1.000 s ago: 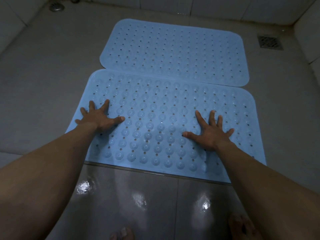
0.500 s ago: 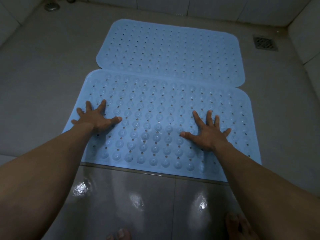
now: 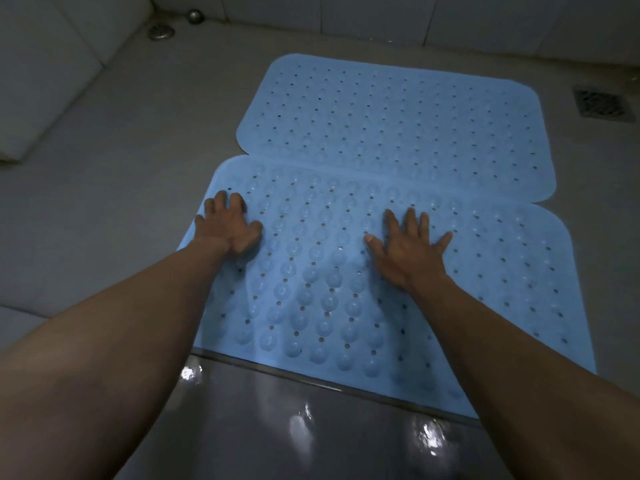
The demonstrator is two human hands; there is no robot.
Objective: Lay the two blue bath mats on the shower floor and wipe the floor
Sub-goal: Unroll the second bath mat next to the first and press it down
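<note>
We are pressing the near mat (image 3: 346,289) flat: our left hand (image 3: 227,230) is now curling, our right hand (image 3: 408,247) staying spread, both grips holding nothing.

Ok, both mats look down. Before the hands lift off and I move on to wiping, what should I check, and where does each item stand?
1. Far blue perforated rubber mat flat on the grey floor: ok.
2. Near blue suction-cup mat flat: cannot tell; the arms hide parts.
3. Seam between the mats: not ok; the near mat's edge overlaps the far mat.
4. Left hand, fingers curled, and right hand, spread flat, on the near mat: ok.
5. Square floor drain uncovered: ok.
6. Wiping cloth at hand: not ok, none in view.
</note>
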